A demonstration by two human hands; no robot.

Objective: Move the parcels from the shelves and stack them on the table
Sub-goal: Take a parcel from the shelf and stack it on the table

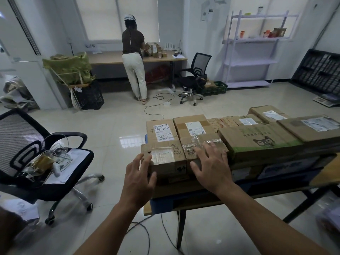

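Left hand [140,174] and right hand [211,169], fingers spread, touch taped parcels [166,156].

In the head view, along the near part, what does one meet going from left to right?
Chair → left hand → right hand → cat-print box.

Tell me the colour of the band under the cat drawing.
Green, along the brown cat box's edge; clearest in the head view.

Matt brown cardboard parcels [185,144] with glossy clear tape and white paper labels; shiny, smooth tiled floor [117,129].
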